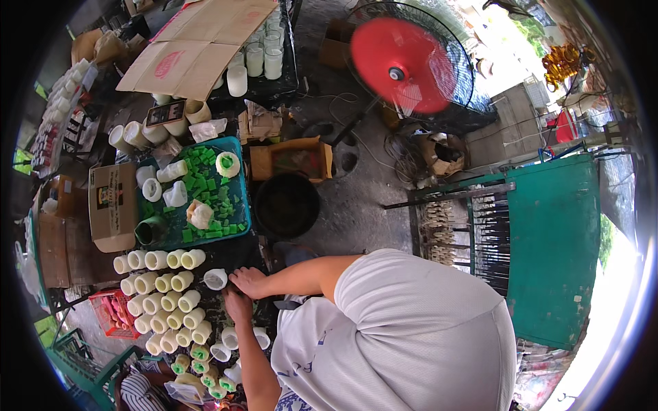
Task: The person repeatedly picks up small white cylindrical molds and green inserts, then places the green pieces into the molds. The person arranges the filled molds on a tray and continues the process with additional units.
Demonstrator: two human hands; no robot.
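Cup (215, 279) beside right hand (248, 281) points mouth-up, long axis roughly upright.

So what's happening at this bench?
The person's left hand and right hand are close together beside a white cup; whether either grips it is unclear. Rows of pale cups fill the bench to its left. Farther up the picture, a blue tray holds green chunks and a few pale pieces.
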